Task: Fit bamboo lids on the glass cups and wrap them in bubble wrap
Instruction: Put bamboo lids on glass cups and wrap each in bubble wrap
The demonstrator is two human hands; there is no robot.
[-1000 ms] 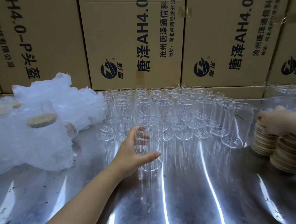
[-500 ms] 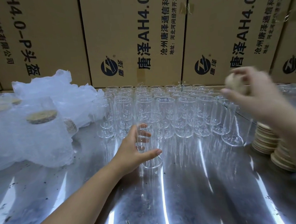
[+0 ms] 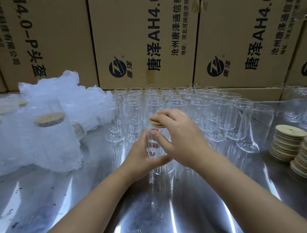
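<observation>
A: So, what stands on the tabletop?
B: One glass cup, forward of the rows. The left hand curls its fingers round it, steadying; the right hand clamps its fingers on the bamboo lid over its mouth, probably to seat it.

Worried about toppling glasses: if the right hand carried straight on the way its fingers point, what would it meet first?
Probably the standing glass cups just behind: the right hand, pinching a bamboo lid over the held cup, points away and leftward at their front row. Depth is unclear.
</observation>
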